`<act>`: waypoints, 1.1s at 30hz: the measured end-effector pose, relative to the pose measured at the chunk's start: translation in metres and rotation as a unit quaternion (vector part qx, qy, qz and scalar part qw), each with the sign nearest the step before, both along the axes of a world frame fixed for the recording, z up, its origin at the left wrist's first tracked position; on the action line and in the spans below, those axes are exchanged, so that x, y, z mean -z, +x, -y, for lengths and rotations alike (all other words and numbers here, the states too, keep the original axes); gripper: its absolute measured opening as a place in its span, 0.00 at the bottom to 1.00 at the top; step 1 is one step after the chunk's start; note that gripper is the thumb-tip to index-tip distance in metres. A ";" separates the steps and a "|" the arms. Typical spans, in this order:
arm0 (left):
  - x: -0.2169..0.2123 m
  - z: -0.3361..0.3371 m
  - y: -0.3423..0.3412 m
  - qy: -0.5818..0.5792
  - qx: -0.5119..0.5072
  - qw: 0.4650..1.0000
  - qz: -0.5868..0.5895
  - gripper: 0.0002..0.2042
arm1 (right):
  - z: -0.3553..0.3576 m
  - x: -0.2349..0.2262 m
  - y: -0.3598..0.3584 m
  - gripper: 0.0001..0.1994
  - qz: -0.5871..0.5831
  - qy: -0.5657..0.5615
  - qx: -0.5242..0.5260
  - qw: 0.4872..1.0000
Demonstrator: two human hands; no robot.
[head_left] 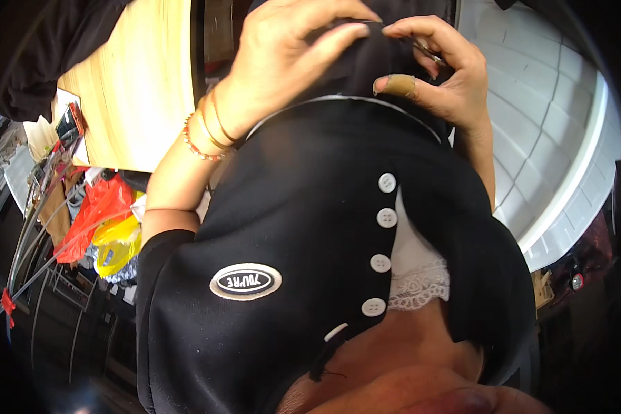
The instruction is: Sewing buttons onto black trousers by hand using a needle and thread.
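Observation:
Black cloth (348, 65) lies at the top middle, in front of my black buttoned top. My left hand (290, 52), with bracelets at its wrist, brings its thumb and forefinger together on a bit of this cloth. My right hand (455, 79) is just to the right, its forefinger tip close to the left fingertips. A tan bandage (399, 85) wraps its thumb, which stands apart from the forefinger. A small, thin metal tool (429, 52) is tucked among the right fingers; its kind is partly hidden by them.
A pale wooden tabletop (141, 76) is on the left, with dark cloth (55, 52) at its far corner and a red-edged dark object (70, 124) beside it. Red (103, 207) and yellow (119, 243) plastic bags hang below. A large white tub (600, 152) stands on the right.

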State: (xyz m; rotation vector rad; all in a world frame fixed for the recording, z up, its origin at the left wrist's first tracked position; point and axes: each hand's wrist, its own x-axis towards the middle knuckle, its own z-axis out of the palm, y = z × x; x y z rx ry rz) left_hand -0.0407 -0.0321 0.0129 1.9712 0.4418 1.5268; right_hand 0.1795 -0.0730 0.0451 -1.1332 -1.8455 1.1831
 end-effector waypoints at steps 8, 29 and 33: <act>-0.020 -0.024 0.046 0.037 -0.011 0.999 0.024 0.09 | -0.017 -0.006 0.021 0.09 -0.020 0.093 0.119 0.988; 0.006 -0.013 0.015 -0.152 0.155 0.964 0.154 0.03 | -0.017 0.010 0.027 0.10 -0.066 -0.088 0.045 0.993; -0.038 -0.001 0.005 -0.380 0.112 0.916 0.056 0.03 | -0.018 0.008 0.029 0.10 -0.045 -0.080 0.031 0.995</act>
